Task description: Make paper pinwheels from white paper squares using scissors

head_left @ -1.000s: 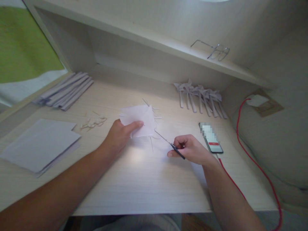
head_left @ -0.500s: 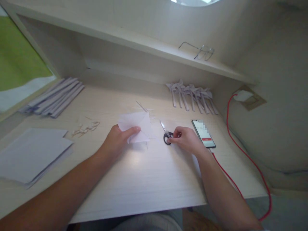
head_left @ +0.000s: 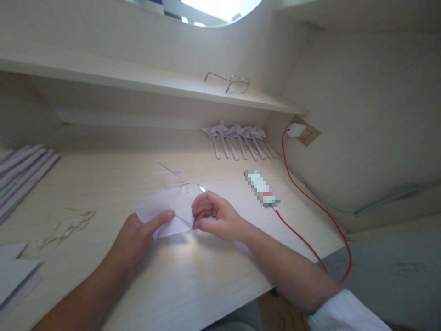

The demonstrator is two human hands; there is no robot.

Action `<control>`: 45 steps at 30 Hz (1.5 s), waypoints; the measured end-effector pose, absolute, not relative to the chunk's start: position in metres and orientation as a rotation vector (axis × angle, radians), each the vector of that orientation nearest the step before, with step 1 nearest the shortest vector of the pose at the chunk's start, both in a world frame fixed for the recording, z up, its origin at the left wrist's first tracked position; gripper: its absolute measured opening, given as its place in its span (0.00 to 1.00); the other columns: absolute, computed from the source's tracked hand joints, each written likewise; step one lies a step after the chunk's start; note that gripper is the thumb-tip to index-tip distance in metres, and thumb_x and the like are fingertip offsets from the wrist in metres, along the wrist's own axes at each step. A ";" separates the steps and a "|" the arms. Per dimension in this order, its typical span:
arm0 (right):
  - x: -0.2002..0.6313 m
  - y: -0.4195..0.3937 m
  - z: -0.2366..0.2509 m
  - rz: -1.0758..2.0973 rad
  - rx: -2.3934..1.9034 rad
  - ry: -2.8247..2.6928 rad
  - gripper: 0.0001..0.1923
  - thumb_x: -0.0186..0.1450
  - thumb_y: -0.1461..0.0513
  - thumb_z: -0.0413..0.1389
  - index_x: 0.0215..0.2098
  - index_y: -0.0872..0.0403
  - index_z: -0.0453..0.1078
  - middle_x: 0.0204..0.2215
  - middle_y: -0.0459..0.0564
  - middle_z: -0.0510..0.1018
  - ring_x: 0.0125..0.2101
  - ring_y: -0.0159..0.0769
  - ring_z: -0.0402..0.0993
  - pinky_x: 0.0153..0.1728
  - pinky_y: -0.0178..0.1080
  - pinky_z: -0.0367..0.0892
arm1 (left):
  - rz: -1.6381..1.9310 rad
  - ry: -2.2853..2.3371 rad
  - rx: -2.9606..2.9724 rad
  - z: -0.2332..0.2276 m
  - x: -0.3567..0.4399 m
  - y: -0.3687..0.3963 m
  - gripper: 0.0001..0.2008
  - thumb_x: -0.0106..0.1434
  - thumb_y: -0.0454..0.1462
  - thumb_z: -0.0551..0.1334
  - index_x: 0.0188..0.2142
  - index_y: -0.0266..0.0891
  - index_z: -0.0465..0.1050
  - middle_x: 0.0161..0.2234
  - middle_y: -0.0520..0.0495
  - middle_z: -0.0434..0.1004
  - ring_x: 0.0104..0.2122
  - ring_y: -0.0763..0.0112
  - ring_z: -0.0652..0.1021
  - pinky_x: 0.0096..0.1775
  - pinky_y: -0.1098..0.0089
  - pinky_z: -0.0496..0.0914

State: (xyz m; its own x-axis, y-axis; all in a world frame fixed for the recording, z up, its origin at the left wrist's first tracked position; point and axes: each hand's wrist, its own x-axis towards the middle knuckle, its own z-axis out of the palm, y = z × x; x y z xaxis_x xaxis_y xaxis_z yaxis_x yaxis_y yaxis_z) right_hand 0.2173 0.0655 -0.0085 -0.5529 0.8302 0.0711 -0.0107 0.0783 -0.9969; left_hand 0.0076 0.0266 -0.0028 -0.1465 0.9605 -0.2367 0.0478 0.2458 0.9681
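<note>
My left hand [head_left: 136, 236] holds a white paper sheet [head_left: 181, 200] above the desk, thumb on top and the other fingers beneath. Cut or crease lines run from the paper's corners toward its middle. At the sheet's right edge, my right hand [head_left: 218, 216] is closed with thumb and fingertips on a corner of the paper. Behind that hand lie the scissors [head_left: 201, 188]; only the blade tip shows clearly, and the black handles are mostly covered. Several thin sticks [head_left: 168, 169] rest on the desk beyond the paper.
Several paper pinwheels [head_left: 237, 138] lie at the back. A phone [head_left: 262, 188] with a red cable [head_left: 299, 239] sits on the right. Leftward are rolled paper strips [head_left: 27, 174], small pale pieces [head_left: 69, 227] and paper sheets [head_left: 17, 280]. Glasses [head_left: 237, 84] rest on the shelf [head_left: 155, 85].
My right hand has moved left from the scissors' handles to the paper's right edge. The view has turned to the right. My left hand keeps its hold on the paper.
</note>
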 end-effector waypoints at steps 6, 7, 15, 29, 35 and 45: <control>0.216 0.063 -0.009 1.410 -0.776 -1.785 0.14 0.62 0.64 0.62 0.47 0.53 0.75 0.33 0.47 0.80 0.33 0.33 0.79 0.37 0.37 0.73 | 1.081 1.345 0.916 -0.007 0.004 0.028 0.21 0.55 0.46 0.72 0.45 0.37 0.78 0.39 0.44 0.85 0.38 0.57 0.81 0.42 0.64 0.72; 0.215 0.063 -0.010 1.402 -0.764 -1.792 0.12 0.62 0.65 0.61 0.46 0.54 0.76 0.33 0.48 0.81 0.34 0.34 0.79 0.38 0.38 0.74 | 1.077 1.338 0.905 -0.008 0.003 0.028 0.21 0.55 0.46 0.72 0.44 0.37 0.78 0.38 0.45 0.85 0.37 0.58 0.81 0.41 0.65 0.72; 0.213 0.064 -0.014 1.462 -0.828 -1.752 0.13 0.60 0.67 0.62 0.44 0.55 0.80 0.32 0.49 0.84 0.34 0.35 0.81 0.41 0.40 0.75 | 1.034 1.321 0.868 -0.012 -0.001 0.027 0.18 0.57 0.46 0.71 0.42 0.38 0.79 0.35 0.46 0.84 0.33 0.59 0.80 0.38 0.64 0.72; 0.213 0.062 -0.005 1.433 -0.913 -1.857 0.09 0.60 0.69 0.58 0.31 0.54 0.80 0.29 0.47 0.82 0.32 0.34 0.76 0.38 0.37 0.69 | 1.088 1.215 0.868 -0.015 0.003 0.021 0.16 0.56 0.44 0.71 0.41 0.37 0.80 0.35 0.45 0.84 0.35 0.58 0.81 0.38 0.65 0.73; 0.214 0.060 -0.001 1.442 -0.872 -1.875 0.08 0.60 0.70 0.57 0.27 0.54 0.76 0.28 0.46 0.79 0.32 0.34 0.75 0.37 0.36 0.68 | 1.151 1.273 0.891 -0.016 0.002 0.024 0.17 0.57 0.44 0.71 0.40 0.35 0.80 0.36 0.45 0.85 0.35 0.58 0.81 0.39 0.65 0.72; 0.202 0.070 0.021 0.790 -0.949 -1.864 0.10 0.65 0.63 0.61 0.45 0.49 0.77 0.43 0.50 0.82 0.47 0.41 0.76 0.52 0.45 0.68 | 1.135 1.316 0.982 0.004 0.014 0.015 0.15 0.56 0.42 0.70 0.39 0.34 0.82 0.36 0.42 0.86 0.35 0.57 0.82 0.38 0.64 0.73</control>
State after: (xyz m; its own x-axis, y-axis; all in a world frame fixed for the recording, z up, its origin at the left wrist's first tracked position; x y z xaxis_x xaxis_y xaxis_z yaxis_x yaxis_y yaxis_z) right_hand 0.2020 0.0699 0.0206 -0.3257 0.8502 0.4136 0.2945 0.5069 -0.8101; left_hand 0.0139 0.0151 0.0045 -0.0706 0.9761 -0.2057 -0.0602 0.2017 0.9776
